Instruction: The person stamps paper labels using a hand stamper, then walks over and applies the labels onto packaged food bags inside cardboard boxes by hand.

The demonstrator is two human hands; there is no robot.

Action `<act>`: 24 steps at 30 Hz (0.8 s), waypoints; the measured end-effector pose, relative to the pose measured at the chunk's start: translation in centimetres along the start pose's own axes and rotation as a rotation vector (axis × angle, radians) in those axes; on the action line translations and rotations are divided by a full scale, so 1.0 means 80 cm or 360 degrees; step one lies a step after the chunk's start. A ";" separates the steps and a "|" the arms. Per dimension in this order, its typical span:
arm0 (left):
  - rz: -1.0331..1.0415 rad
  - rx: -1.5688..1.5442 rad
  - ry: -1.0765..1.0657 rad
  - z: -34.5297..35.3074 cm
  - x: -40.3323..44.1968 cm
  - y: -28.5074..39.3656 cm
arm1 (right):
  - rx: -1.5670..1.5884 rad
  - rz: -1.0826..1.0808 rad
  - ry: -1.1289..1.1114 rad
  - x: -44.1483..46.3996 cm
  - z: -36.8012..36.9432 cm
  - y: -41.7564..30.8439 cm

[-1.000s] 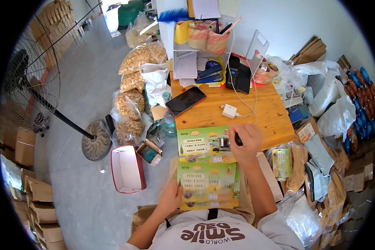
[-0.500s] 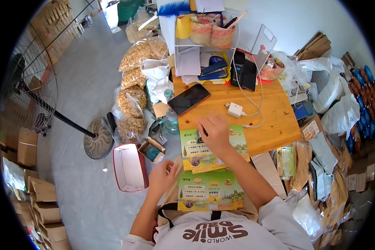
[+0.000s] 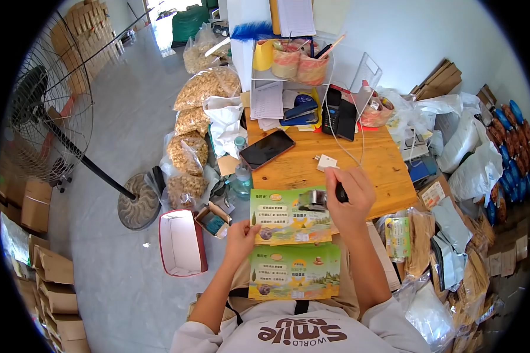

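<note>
From my end I see the right hand (image 3: 352, 197) gripping a black-handled, silver metal tool (image 3: 313, 200) over the upper green-and-yellow printed rectangular sheet (image 3: 277, 219), at the near edge of the brown wooden desk (image 3: 388, 182). The left hand (image 3: 240, 240) curls at the sheet's left edge; I can't tell whether it pinches.

Single view, worn on your head. Faces forward and steeply down; your light grey cloth shirt with brown lettering (image 3: 303, 332) fills the bottom edge. Your bare left hand (image 3: 240, 240) and bare right hand (image 3: 352, 197) are close, low-centre. Orange-brown wooden table (image 3: 388, 182) beyond; plain white wall (image 3: 418, 35) farther, upper right. Wide sweep, curved black border.
</note>
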State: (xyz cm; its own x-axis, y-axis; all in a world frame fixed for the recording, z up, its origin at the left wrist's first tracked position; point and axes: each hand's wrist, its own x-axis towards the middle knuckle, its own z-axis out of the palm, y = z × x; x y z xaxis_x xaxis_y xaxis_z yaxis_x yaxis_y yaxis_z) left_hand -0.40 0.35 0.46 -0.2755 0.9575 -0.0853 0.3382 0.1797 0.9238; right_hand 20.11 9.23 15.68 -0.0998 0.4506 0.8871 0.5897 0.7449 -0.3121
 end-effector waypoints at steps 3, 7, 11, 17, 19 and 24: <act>-0.0136 -0.0277 -0.0022 0.001 -0.008 -0.003 | -0.0027 -0.0014 -0.0046 -0.010 -0.021 0.005; -0.0184 -0.0447 -0.0200 0.000 -0.028 -0.010 | -0.0132 0.0021 -0.0045 -0.021 -0.032 0.013; -0.0233 -0.0432 -0.0361 -0.003 -0.077 -0.012 | -0.0181 -0.0027 -0.0099 -0.025 -0.028 0.021; -0.0003 0.0336 -0.0568 -0.016 -0.144 -0.019 | -0.0004 -0.0129 -0.0237 -0.034 0.009 0.032; -0.0021 0.1025 -0.0788 -0.031 -0.151 0.008 | 0.0014 -0.0156 -0.0261 -0.035 0.028 0.033; -0.0076 0.1169 -0.0459 -0.053 -0.102 0.050 | 0.0071 -0.0297 -0.0353 -0.047 0.081 0.047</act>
State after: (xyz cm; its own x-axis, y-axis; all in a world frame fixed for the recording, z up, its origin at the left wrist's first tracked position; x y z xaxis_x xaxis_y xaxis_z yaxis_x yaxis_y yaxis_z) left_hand -0.57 -7.68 6.44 -0.0948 0.9476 -0.3049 0.8672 0.2290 0.4422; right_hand 17.49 13.54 8.96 -0.3791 0.3965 0.8361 0.5091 0.8439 -0.1693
